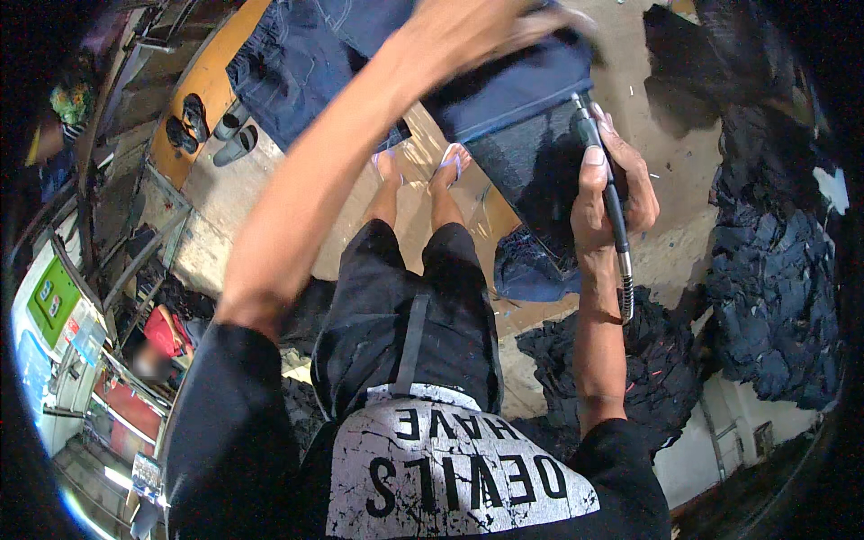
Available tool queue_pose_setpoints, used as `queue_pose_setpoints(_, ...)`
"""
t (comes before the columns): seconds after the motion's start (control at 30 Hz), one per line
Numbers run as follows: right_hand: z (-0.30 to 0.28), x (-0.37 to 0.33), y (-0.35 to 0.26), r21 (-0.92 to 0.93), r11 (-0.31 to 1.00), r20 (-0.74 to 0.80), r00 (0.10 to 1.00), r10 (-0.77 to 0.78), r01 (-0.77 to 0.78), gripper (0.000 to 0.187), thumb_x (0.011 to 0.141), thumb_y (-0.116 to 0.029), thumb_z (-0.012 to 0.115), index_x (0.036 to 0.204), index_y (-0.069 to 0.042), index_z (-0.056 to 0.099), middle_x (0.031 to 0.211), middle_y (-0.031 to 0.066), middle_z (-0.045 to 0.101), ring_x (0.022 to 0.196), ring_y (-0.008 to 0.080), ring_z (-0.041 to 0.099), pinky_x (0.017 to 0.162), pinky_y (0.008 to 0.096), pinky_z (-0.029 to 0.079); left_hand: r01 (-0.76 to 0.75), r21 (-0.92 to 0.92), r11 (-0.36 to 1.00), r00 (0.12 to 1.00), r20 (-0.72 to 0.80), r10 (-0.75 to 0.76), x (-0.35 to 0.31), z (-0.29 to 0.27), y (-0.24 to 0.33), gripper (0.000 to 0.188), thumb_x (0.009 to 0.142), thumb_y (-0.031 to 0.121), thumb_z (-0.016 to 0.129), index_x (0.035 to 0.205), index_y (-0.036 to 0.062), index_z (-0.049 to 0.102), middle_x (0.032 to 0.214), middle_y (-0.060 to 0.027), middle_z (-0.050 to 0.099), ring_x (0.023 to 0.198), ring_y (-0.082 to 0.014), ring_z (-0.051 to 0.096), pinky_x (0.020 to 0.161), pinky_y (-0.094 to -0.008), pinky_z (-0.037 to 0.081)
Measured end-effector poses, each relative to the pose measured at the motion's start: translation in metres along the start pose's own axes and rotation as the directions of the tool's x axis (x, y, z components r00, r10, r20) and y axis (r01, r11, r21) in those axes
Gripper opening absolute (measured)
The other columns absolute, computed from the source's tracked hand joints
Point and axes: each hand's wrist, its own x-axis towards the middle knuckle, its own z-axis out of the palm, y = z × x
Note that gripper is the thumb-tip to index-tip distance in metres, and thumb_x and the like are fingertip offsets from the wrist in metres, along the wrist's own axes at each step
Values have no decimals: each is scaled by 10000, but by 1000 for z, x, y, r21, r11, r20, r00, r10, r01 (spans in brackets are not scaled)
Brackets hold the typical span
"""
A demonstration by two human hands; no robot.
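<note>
My right hand is closed round a slim dark rotary handpiece, its metal tip by the corner of the blue denim piece. A flexible metal-sleeved cable trails from its lower end along my forearm. My left arm reaches across to the top, where my left hand is over the same denim; its fingers are smeared by motion. The denim lies over a dark, textured panel. More blue denim with pale stitching spreads to the left of it.
Tall heaps of dark folded cloth stand at the right, with another heap by my right forearm. Dark sandals and grey slip-ons rest on the left. A person in red is at the lower left.
</note>
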Motion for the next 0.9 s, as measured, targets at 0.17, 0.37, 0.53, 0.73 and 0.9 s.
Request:
queue_pose_setpoints(0.17,3,-10,-14,-4,997,83,994,-71,72,203,909,-32,673,1058,92,735,1057,271,777,1072,400,776,1004,497,600,970,-176,165,131,-190,-973,-90,-74,111,1041,805,291,950,1509,-87,282,1542,-206,339,1449,-354,343,1256,-482,250)
queue_pose_setpoints(0.37,16,-20,-16,39,995,109,990,-94,90,209,821,-12,726,1004,84,758,998,224,790,1051,386,789,1012,523,615,828,-535,-167,90,421,-902,-163,-66,122,402,890,72,870,1182,-56,625,1167,-159,718,1089,-201,709,958,-339,585)
queue_pose_setpoints(0.53,19,-26,-22,23,986,181,970,-164,163,221,786,2,740,993,77,765,975,205,794,1033,362,797,994,506,631,805,-569,-168,95,403,-910,-157,-76,116,177,897,36,858,860,-10,691,780,-150,756,663,-170,740,598,-301,622)
queue_pose_setpoints(0.73,25,-25,-24,46,981,243,950,-194,189,249,762,7,742,1001,64,782,990,202,797,1046,351,795,1016,501,622,807,-582,-103,132,347,-928,-160,-72,122,192,900,73,872,895,-22,705,808,-146,763,703,-168,750,621,-302,625)
queue_pose_setpoints(0.9,25,-25,-23,40,979,268,942,-201,198,266,748,5,739,1003,63,785,1010,205,800,1050,349,794,1012,499,625,818,-569,-86,142,344,-928,-163,-71,123,184,902,80,871,932,-25,723,822,-123,765,716,-165,750,639,-302,616)
